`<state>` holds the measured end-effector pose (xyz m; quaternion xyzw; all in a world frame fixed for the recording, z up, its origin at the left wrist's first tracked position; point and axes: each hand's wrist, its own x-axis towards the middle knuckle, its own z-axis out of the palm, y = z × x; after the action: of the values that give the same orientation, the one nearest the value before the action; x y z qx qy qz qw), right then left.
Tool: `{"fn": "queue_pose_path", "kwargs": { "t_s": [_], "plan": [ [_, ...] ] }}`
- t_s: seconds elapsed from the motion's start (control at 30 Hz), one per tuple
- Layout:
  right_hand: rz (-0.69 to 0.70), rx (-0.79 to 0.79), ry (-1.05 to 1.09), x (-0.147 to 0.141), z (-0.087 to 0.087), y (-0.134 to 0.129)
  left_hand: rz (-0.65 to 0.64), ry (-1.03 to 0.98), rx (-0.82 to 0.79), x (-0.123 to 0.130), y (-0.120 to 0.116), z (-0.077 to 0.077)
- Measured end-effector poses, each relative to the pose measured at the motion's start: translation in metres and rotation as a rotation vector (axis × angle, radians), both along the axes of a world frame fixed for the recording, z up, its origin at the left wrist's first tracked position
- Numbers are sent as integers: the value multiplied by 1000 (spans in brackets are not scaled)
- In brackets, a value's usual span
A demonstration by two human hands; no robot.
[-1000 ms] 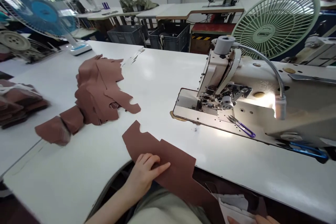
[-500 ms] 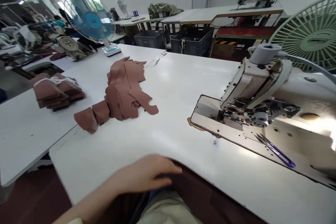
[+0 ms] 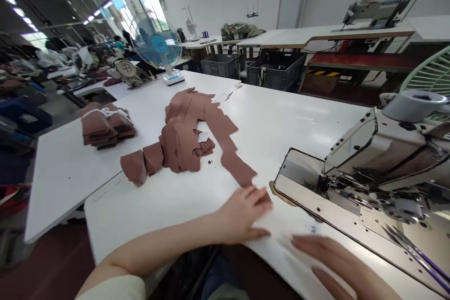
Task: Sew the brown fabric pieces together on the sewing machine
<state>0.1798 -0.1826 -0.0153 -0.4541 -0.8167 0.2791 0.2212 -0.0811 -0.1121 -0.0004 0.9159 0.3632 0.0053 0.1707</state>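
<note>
At the worktable (image 3: 140, 215), your open left hand (image 3: 241, 215) rests on a leather strip (image 3: 234, 161); right hand (image 3: 333, 262) open, empty. Tied bundle (image 3: 107, 126) done, loose heap (image 3: 183, 133) left.

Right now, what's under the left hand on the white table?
The left hand lies on the end of a brown cut strip on the white table; the part beneath the palm is hidden.

Long notched brown leather strip (image 3: 234, 161), flat

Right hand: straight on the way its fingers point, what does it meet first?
Probably the left hand, ahead on the white table top; blur by the right hand hides any thin sheet between.
</note>
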Motion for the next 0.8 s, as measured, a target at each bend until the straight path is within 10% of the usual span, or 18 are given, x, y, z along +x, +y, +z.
{"fn": "queue_pose_path", "kwargs": {
  "t_s": [0.13, 0.27, 0.43, 0.67, 0.8],
  "plan": [
    [106, 141, -42, -62, 8, 66, -225, -341, -137, -14, -18, 18],
    [218, 372, -236, -104, -21, 85, 360, -339, 111, -95, 19, 29],
    [36, 620, -370, -78, -44, 90, 966, 65, 486, -220, 65, 30],
    [-69, 638, -405, -43, -42, 89, 993, 19, 620, -269, 83, 16],
    [-59, 631, -416, -38, -40, 81, 1057, -44, 683, -276, 82, 36]
  ]
}}
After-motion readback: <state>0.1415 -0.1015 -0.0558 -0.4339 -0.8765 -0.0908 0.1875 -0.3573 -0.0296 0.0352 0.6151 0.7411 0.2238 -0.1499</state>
